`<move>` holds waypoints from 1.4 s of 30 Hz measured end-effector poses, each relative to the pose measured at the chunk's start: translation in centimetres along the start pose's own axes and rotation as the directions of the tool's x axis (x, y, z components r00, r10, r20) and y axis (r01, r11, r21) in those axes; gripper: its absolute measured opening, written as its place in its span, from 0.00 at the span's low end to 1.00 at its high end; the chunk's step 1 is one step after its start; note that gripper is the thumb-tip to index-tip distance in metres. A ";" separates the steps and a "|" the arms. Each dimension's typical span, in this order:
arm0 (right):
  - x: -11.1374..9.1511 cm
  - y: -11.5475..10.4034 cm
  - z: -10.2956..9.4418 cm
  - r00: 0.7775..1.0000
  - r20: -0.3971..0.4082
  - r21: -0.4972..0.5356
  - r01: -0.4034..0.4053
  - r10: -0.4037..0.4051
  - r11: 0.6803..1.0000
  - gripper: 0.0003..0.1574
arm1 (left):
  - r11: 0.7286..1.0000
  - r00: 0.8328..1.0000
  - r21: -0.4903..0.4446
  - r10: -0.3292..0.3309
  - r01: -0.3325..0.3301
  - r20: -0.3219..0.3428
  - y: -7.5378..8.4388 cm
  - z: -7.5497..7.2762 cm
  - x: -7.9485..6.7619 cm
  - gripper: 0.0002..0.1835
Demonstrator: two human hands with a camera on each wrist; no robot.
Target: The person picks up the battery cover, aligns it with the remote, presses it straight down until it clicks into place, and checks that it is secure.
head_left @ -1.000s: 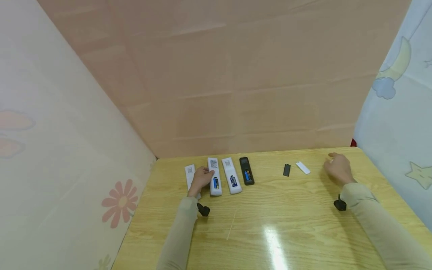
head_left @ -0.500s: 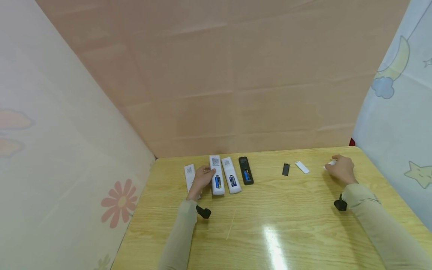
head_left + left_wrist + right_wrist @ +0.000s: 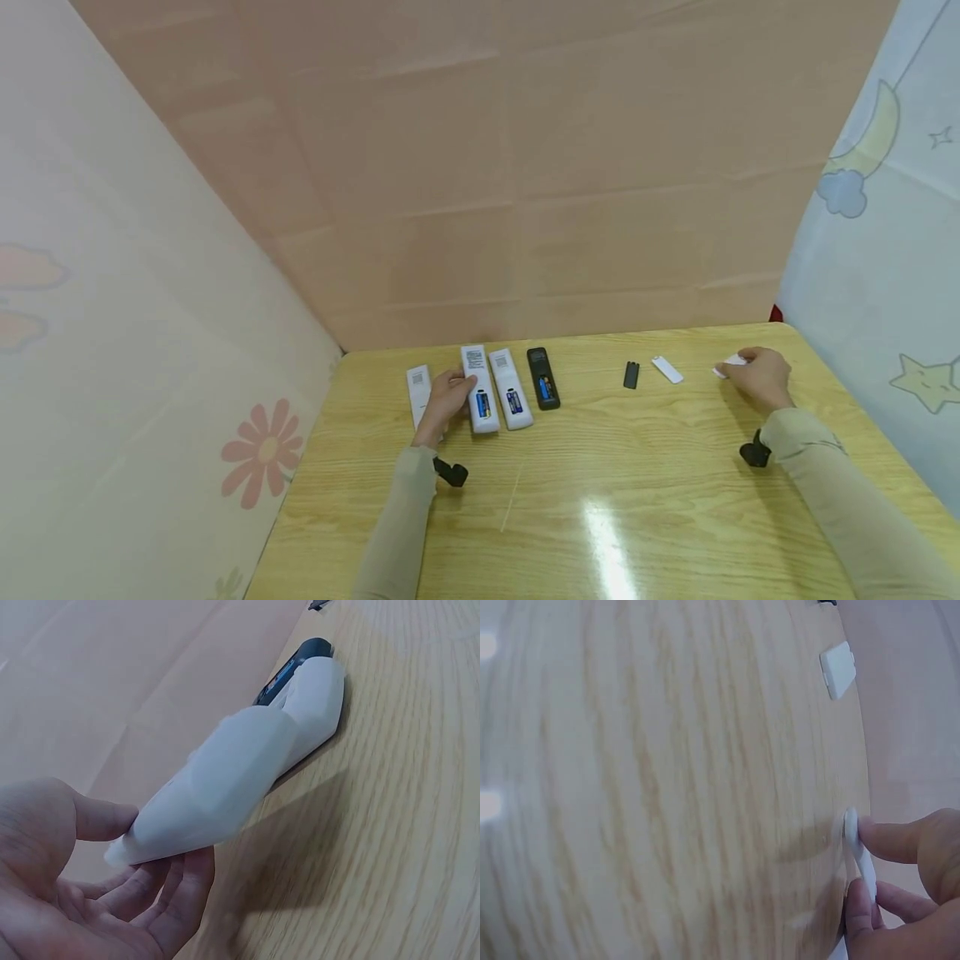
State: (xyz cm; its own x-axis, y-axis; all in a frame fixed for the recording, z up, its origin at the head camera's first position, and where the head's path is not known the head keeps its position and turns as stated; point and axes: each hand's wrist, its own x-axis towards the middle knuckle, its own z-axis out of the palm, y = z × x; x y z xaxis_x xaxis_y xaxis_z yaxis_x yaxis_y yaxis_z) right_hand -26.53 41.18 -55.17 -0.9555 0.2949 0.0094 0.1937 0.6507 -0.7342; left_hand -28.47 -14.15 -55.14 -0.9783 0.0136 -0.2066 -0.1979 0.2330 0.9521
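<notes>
My left hand [image 3: 442, 404] grips a white remote control [image 3: 481, 383] by its side, thumb on top and fingers underneath. The remote lies back up, with its battery bay uncovered and batteries inside. In the left wrist view this white remote [image 3: 225, 776] is tilted, one edge raised over the wood. Toward the far right of the table, my right hand [image 3: 761, 379] pinches a small white battery cover [image 3: 731, 365] between thumb and fingers. The right wrist view shows that cover [image 3: 861, 859] edge-on, with another bit of white below the fingers.
A second white remote [image 3: 512, 396] and a black remote [image 3: 543, 379] lie to the right, batteries showing. Partly under my left wrist is another white remote [image 3: 418, 387]. A black battery cover [image 3: 632, 375] and a white one [image 3: 667, 369] lie between the hands on the table [image 3: 600, 467].
My left hand has raised the white remote slightly and shifted it right. The right hand has picked up the white battery cover, which now shows beyond its fingers.
</notes>
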 end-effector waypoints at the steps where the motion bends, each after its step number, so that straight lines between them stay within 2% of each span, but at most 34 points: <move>1: 0.0 -0.1 0.0 1.000 -0.001 0.002 -0.003 0.003 1.000 0.44 | 1.000 1.000 -0.002 -0.003 0.003 -0.002 0.0 0.0 0.0 0.28; 12: -0.2 -0.3 -0.1 0.997 -0.009 0.032 -0.072 0.072 0.997 0.43 | 0.999 1.000 -0.050 -0.017 0.017 0.007 -0.1 0.1 0.1 0.27; 17: -0.1 -0.3 -0.2 0.996 -0.034 0.050 -0.077 0.078 0.996 0.38 | 0.998 1.000 -0.064 -0.013 0.014 0.015 0.0 0.0 -0.2 0.27; 21: 0.2 -0.4 -0.3 0.993 -0.024 0.154 -0.110 0.115 0.982 0.31 | 0.998 1.000 -0.063 -0.012 0.012 -0.003 0.1 -0.1 -0.5 0.28; 25: 0.5 -0.4 -0.4 0.986 0.003 0.287 -0.160 0.166 0.944 0.31 | 0.997 0.999 -0.075 -0.028 0.027 -0.024 0.1 -0.2 -0.6 0.28; 30: 0.5 -0.4 -0.6 0.980 0.017 0.350 -0.190 0.197 0.917 0.30 | 0.995 0.999 -0.096 -0.037 0.035 -0.015 0.0 -0.1 -0.5 0.28; 36: 0.2 -0.8 -0.7 0.989 0.055 0.392 -0.151 0.141 0.907 0.29 | 0.996 1.000 -0.088 -0.025 0.026 0.007 0.1 0.0 -0.5 0.28; 42: -0.6 -1.9 -0.8 0.997 0.056 0.351 -0.066 0.049 0.934 0.30 | 0.995 0.999 -0.097 -0.036 0.036 0.000 0.1 0.1 -0.5 0.27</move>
State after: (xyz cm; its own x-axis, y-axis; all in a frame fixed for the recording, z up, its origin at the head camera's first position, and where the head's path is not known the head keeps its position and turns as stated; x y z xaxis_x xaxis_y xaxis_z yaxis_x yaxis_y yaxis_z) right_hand -26.12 40.33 -53.21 -0.9559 0.2866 -0.0647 0.1655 0.3430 -0.9246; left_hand -28.01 -14.03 -55.00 -0.9705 0.0057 -0.2411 -0.2381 0.1378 0.9614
